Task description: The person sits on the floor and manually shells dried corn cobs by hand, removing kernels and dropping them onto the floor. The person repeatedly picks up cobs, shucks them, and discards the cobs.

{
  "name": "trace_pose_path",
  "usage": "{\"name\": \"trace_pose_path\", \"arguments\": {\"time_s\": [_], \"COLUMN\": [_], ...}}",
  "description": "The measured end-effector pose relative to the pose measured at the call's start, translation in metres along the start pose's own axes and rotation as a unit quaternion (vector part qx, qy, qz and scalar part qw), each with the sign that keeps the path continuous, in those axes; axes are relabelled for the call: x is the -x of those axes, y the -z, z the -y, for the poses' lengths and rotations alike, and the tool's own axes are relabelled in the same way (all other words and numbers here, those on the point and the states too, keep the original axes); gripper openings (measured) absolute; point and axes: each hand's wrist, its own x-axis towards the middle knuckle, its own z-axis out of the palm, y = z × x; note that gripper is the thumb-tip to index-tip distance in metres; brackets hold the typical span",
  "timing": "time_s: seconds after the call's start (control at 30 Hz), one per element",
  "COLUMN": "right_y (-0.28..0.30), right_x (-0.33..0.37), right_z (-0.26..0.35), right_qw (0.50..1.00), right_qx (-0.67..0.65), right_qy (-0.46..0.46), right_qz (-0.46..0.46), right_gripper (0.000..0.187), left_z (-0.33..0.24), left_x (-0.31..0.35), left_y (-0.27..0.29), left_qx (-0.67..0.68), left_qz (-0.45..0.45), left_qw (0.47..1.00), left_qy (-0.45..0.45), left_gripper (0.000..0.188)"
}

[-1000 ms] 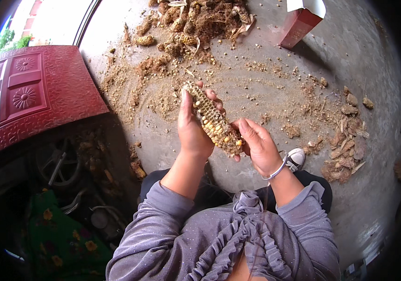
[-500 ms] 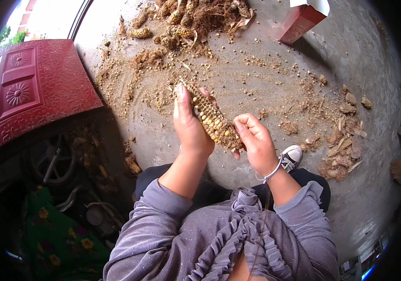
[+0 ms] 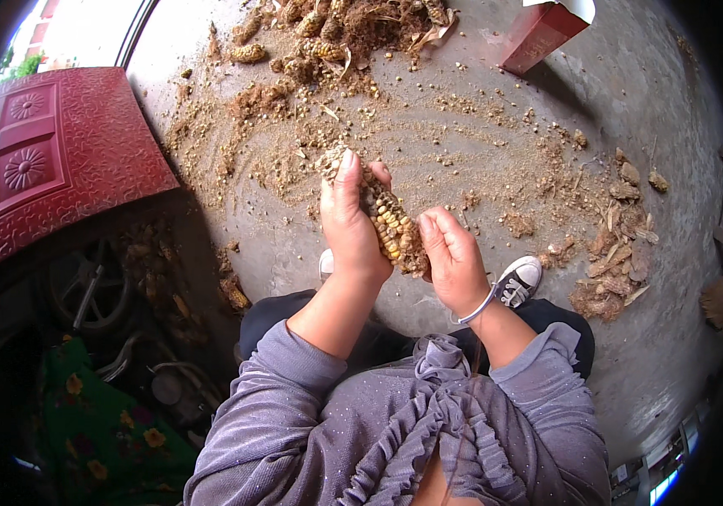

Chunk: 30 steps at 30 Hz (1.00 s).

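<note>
My left hand (image 3: 355,223) is wrapped round a dried corn cob (image 3: 399,226), its thumb lying along the upper part. The cob tilts from far left to near right. Its far end is bare and ragged, while yellow and brownish kernels cover the side facing right. At the near end, brown husk fibre clings to it. My right hand (image 3: 457,261) is closed against this lower right end, thumb pressed to the curled forefinger; its other fingertips are hidden. A light band circles the right wrist.
Several corn cobs (image 3: 323,51) and brown silk lie heaped at the far side. Loose kernels and chaff cover the concrete floor (image 3: 665,337). A red box (image 3: 539,38) stands far right; husk scraps (image 3: 623,261) lie right. At left are a red panelled door (image 3: 83,160) and a dark wheel (image 3: 91,287).
The corn cob has turned in my left hand, bringing a more kernel-covered side into view. My left hand has shifted slightly right, and my right hand's fingers have closed in.
</note>
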Motion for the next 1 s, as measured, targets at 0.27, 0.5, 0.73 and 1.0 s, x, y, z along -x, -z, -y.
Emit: {"name": "trace_pose_path", "arguments": {"time_s": [0.27, 0.5, 0.73, 1.0], "right_y": [0.000, 0.004, 0.002, 0.002], "right_x": [-0.004, -0.004, -0.004, -0.010], "right_z": [0.003, 0.006, -0.001, 0.006], "right_qw": [0.987, 0.994, 0.995, 0.999], "right_qx": [-0.106, -0.078, -0.085, 0.001], "right_qy": [-0.098, -0.054, -0.042, 0.025], "right_qz": [0.077, 0.056, 0.033, 0.048], "right_gripper": [0.026, 0.025, 0.024, 0.034], "left_z": [-0.001, 0.001, 0.001, 0.005], "left_x": [0.008, 0.012, 0.011, 0.024], "left_y": [-0.004, -0.005, -0.001, -0.008], "left_qx": [-0.005, 0.012, -0.003, 0.016], "left_qz": [0.041, 0.049, 0.052, 0.097], "left_qw": [0.999, 0.998, 0.998, 0.993], "left_qy": [0.022, 0.025, 0.026, 0.067], "left_gripper": [0.030, 0.027, 0.030, 0.022]}}
